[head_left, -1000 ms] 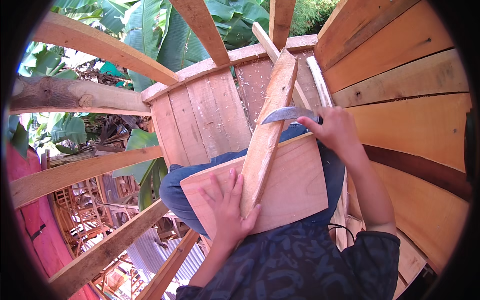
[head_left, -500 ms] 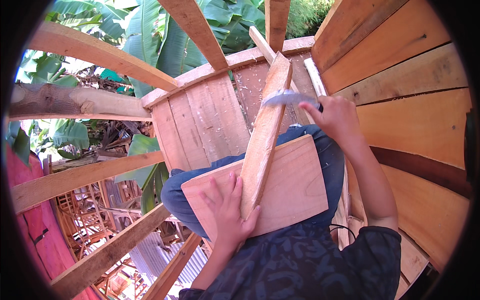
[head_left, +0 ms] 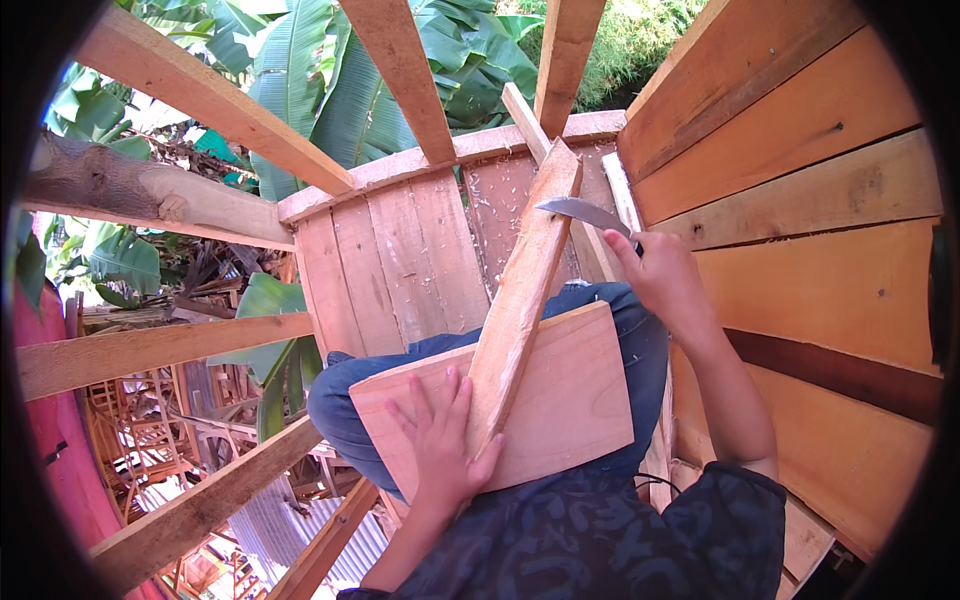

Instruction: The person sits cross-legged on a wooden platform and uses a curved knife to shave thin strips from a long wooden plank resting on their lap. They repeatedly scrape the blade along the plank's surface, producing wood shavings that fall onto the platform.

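Observation:
A long, rough-edged piece of wood (head_left: 518,310) slants up and away from my lap, its lower part lying on a flat wooden board (head_left: 575,390) across my legs. My left hand (head_left: 441,445) presses on the board, fingers spread, with the wood's near end held between thumb and forefinger. In my right hand (head_left: 662,278) is a curved knife (head_left: 580,209), gripped by its dark handle. Its blade lies across the upper part of the wood, near the pointed far end; whether the edge is cutting in, I cannot tell.
Wood shavings dot the plank floor (head_left: 405,260) ahead. A narrow wooden strip (head_left: 525,115) leans at the far edge. To the right rises a plank wall (head_left: 810,280); wooden beams (head_left: 200,95) surround the left and far sides, with banana leaves (head_left: 360,120) beyond.
The knife blade, blurred earlier, now shows sharply, and its tip has shifted slightly right on the wood. My left hand keeps its hold. The whole view has shifted a little.

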`<action>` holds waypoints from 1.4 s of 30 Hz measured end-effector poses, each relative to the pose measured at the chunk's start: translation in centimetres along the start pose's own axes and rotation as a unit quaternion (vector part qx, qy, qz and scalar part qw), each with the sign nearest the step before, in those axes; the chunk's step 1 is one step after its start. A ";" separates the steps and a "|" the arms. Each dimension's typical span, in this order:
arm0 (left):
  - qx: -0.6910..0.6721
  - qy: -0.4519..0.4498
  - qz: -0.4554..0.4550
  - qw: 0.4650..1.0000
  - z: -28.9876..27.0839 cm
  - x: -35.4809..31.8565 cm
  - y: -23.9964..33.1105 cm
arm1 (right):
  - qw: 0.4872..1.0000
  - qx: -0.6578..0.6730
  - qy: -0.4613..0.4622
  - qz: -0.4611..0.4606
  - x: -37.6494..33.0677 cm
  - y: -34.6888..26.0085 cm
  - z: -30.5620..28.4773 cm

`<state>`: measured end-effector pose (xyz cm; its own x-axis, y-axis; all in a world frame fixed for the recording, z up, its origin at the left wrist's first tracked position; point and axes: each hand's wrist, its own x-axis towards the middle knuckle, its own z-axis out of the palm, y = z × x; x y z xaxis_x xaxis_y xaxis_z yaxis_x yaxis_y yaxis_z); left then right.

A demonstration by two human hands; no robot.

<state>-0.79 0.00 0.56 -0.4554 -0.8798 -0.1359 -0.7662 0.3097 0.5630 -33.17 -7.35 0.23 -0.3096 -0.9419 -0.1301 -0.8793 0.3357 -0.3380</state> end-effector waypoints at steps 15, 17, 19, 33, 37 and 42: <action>-0.002 -0.003 -0.001 1.000 0.1 -0.1 -0.2 | 0.978 -0.042 -0.089 -0.184 -0.9 -1.7 0.5; -0.002 -0.005 -0.001 1.000 0.1 -0.5 -0.2 | 0.996 0.012 -0.059 -0.068 1.4 0.2 0.1; -0.001 0.001 0.007 1.000 -0.1 0.3 -0.2 | 0.995 0.094 -0.018 -0.006 1.6 0.2 0.7; -0.008 -0.004 0.002 1.000 0.0 -0.1 -0.2 | 0.992 0.041 -0.029 -0.113 1.8 0.6 1.8; -0.001 -0.009 0.001 1.000 -0.1 0.2 -0.2 | 0.990 0.125 -0.025 -0.066 2.8 1.0 1.4; 0.002 -0.009 -0.003 1.000 0.1 0.0 -0.3 | 0.985 0.065 -0.022 -0.159 2.2 0.4 2.1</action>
<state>-0.60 -0.05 0.32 -0.4587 -0.8751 -0.1545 -0.7707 0.3052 0.5594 -33.45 -9.22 -2.20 -0.0075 -0.9993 -0.0374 -0.8747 0.0247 -0.4840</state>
